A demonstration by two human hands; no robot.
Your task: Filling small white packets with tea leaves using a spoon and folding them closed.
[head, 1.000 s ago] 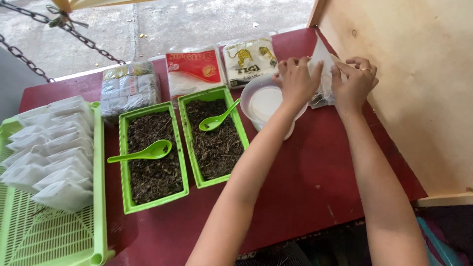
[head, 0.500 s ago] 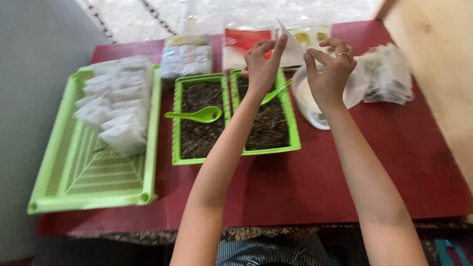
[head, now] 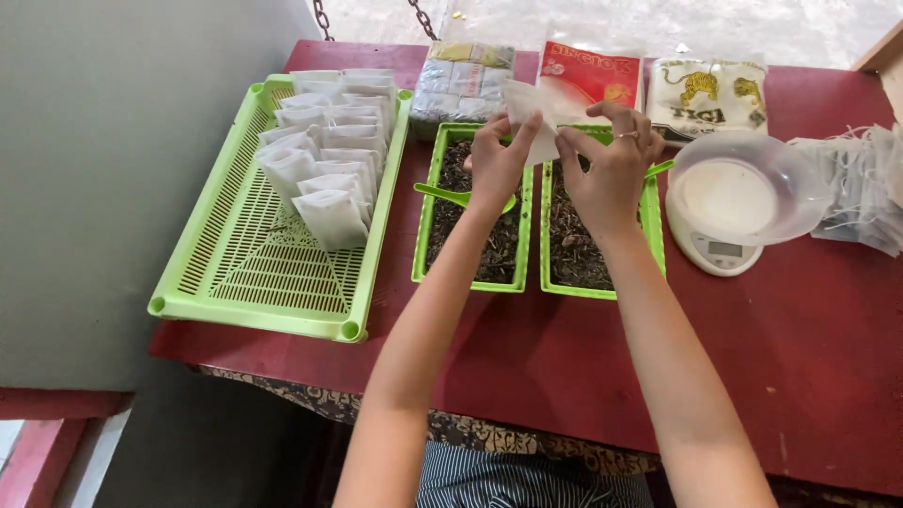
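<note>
Both my hands hold one small white paper tea bag (head: 529, 113) above two narrow green trays of dark loose tea (head: 473, 218) (head: 578, 240). My left hand (head: 497, 162) pinches the bag's left side. On its right edge sits my right hand (head: 609, 167), a ring on one finger. A green plastic spoon (head: 442, 195) lies in the left tea tray under my left hand. Another green spoon handle (head: 659, 169) pokes out beside my right hand.
A big green slotted tray (head: 254, 273) at left carries rows of filled white bags (head: 324, 160). A white scale with a clear bowl (head: 729, 202) stands at right, beside a pile of empty stringed bags (head: 861, 188). Packets (head: 588, 75) lie along the back of the red table (head: 564, 367).
My hands came from the right side with a white bag and now hold it over the tea trays. The view has swung left and moved closer.
</note>
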